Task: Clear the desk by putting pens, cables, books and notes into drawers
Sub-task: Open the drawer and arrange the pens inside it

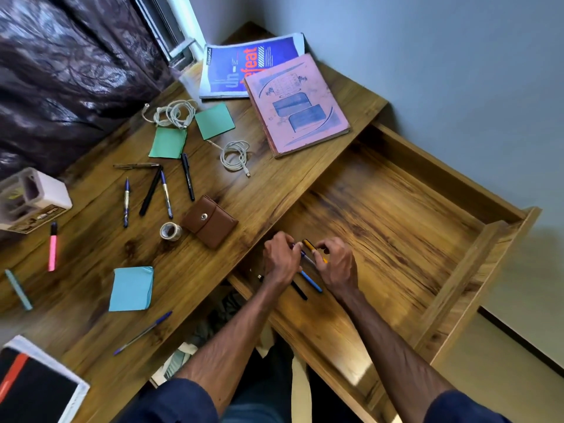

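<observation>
At the near left corner of the wood-grain desk (244, 190) a black-and-red book (30, 383) is lying flat. A slim blue ballpoint (143, 332) and a square pad of light blue notes (131, 288) are lying just beyond it. Both hands are reaching into the open wooden drawer (457, 285), close to its near left corner. The left hand (280, 259) is curling its fingers round a blue pen (311, 280), and the right hand (335, 264) is pinching a yellow-and-black pen (309, 246). A black pen (299, 290) is showing just beside the left wrist. Further in, a brown leather wallet (210, 221) with a snap stud and a small tape roll (170, 231) are sitting near the worktop's drawer edge. A pink highlighter (53, 247) is lying near the left edge. Beyond them loose pens (151, 190) are fanning out. Square green notes (168, 142) and coiled white cables (235, 155) are resting mid-worktop. At the far corner a worn pink book (297, 105) is overlapping a glossy blue book (232, 65).
</observation>
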`<state>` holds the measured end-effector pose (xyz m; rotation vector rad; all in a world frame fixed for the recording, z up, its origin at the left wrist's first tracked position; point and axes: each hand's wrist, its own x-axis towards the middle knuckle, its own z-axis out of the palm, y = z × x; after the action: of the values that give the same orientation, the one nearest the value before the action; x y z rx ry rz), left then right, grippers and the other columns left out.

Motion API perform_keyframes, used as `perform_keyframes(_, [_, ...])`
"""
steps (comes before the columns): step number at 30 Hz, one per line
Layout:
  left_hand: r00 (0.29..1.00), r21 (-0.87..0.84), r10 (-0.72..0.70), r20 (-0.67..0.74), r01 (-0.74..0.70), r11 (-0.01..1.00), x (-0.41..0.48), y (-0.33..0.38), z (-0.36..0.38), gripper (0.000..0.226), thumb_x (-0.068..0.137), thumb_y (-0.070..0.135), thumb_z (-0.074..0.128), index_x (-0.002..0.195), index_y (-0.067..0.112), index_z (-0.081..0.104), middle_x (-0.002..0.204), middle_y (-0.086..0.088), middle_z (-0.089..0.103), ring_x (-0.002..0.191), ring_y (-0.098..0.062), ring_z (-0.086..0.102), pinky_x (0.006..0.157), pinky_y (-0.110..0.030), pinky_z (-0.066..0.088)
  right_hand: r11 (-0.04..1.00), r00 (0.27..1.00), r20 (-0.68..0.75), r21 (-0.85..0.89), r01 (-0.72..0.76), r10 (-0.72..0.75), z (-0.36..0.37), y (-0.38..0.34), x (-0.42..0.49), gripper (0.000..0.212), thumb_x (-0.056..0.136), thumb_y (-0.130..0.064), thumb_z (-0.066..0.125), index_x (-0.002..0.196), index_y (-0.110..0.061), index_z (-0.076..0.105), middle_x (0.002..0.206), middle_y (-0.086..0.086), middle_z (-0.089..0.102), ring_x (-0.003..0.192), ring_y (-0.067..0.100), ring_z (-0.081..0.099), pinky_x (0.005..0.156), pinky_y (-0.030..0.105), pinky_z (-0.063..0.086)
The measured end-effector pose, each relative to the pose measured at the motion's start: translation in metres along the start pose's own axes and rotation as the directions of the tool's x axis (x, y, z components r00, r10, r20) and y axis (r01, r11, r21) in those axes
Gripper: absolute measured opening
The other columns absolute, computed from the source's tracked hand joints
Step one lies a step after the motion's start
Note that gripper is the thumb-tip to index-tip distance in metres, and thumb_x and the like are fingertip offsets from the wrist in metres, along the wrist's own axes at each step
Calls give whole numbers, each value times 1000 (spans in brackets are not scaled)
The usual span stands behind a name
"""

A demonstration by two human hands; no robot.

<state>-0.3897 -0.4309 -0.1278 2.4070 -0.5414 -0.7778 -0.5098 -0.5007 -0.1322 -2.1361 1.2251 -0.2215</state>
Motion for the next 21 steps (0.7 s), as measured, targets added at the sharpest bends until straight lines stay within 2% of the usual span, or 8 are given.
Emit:
perform_keyframes(3, [997,-8,74,-14,-74,997,-24,1,-27,19,93,33,71,105,20,64,81,4,71,55,-5,70,46,-29,60,992,996,-60,106,68,-62,-10,-25,-15,12,91,-20,69,98,-12,73,97,4,67,86,20,64,74,34,54])
perform_keyframes(8, [984,-41,157,-85,-160,986,-57,-2,-84,14,95,30,68,105,20,67,84,10,69,59,-3,70,48,-25,60,953,976,-135,228,200,-172,-19,-76,-36,7,88,-16,69,92,-11,72,93,4,69,83,20,65,73,39,56])
perform_keyframes(10, [981,-65,145,-127,-154,986,-64,-8,-110,13,96,32,67,102,20,68,84,7,74,62,-5,72,52,-29,62,936,964,-146,244,255,-224,-18,-100,-44,7,87,-15,70,92,-11,72,93,4,69,83,20,65,74,38,55])
perform_keyframes(14, [980,-192,78,-184,-114,975,-69,-25,-159,9,96,27,65,96,19,66,82,0,77,52,-5,71,44,-29,58,924,947,-120,213,317,-297,-9,-148,-53,8,86,-16,70,88,-9,70,90,6,66,82,22,63,74,37,54])
perform_keyframes(18, [975,-262,32,-219,-90,961,-57,-56,-210,10,97,22,61,87,20,62,79,-3,77,61,-18,74,54,-46,62,901,926,-86,215,377,-368,11,-202,-56,6,86,-19,70,89,-14,69,93,2,68,83,20,63,71,35,53])
perform_keyframes(21, [969,-304,-23,-244,-54,951,-41,-93,-251,12,98,21,58,88,19,62,75,-1,76,50,-20,70,52,-43,62,886,907,-69,192,422,-417,37,-249,-52,6,85,-18,69,86,-13,69,95,5,70,84,22,64,71,36,53])
